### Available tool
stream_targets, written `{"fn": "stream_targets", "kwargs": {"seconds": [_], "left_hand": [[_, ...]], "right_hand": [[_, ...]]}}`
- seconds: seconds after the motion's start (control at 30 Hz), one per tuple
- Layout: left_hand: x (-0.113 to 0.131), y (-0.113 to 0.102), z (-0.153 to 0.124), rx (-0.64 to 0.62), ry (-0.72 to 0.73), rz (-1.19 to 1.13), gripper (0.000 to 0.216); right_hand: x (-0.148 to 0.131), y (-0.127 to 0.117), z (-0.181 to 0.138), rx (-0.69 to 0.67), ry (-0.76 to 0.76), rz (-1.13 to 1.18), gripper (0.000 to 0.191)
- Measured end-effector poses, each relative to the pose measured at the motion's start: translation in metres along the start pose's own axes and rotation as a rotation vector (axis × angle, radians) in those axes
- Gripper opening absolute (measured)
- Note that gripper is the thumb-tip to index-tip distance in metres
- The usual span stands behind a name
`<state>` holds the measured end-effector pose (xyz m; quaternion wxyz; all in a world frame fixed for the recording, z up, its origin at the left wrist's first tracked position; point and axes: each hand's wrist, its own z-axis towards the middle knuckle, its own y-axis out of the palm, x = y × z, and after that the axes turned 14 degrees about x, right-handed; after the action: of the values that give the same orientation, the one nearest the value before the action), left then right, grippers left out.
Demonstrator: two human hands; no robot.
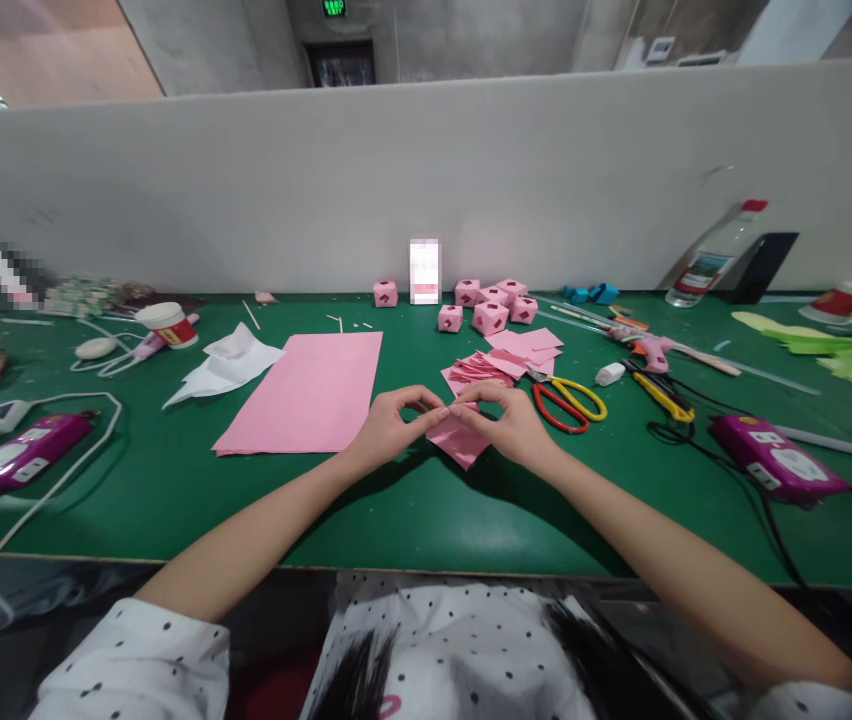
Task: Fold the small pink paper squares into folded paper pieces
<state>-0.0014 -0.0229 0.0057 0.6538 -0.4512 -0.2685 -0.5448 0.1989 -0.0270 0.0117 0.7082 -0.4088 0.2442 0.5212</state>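
Between my two hands is a small creased piece of pink paper (463,446), held above the green table. My left hand (400,418) pinches its upper edge with thumb and fingertips. Right beside those fingertips, my right hand (502,420) pinches the same paper. Just behind the hands lies a pile of small folded pink papers (480,370). Scissors (570,402) with one red and one yellow handle rest to the right, blades by the pile. A stack of large pink sheets (313,390) is left of my left hand.
Several folded pink paper cubes (490,318) stand at the back near a lit phone screen (424,272). A crumpled white tissue (231,362) and a paper cup (167,325) are left. Rightward are a utility knife (664,396), a pink glue gun (652,350), a purple power strip (775,458) and a bottle (715,262).
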Motion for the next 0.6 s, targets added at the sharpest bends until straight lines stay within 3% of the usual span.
{"fn": "stream_targets", "kwargs": {"seconds": [0.27, 0.43, 0.6], "left_hand": [[-0.0007, -0.0006, 0.0035, 0.120, -0.136, -0.147, 0.027], [0.0013, -0.0004, 0.0035, 0.139, -0.160, -0.172, 0.029], [-0.0002, 0.0006, 0.0022, 0.104, -0.098, -0.139, 0.027]], "right_hand": [[0.0001, -0.0034, 0.0014, 0.065, 0.190, 0.167, 0.048], [-0.0035, -0.0019, -0.0013, 0.047, 0.157, 0.112, 0.029], [-0.0010, 0.0049, -0.0046, 0.054, 0.022, -0.032, 0.021]]}}
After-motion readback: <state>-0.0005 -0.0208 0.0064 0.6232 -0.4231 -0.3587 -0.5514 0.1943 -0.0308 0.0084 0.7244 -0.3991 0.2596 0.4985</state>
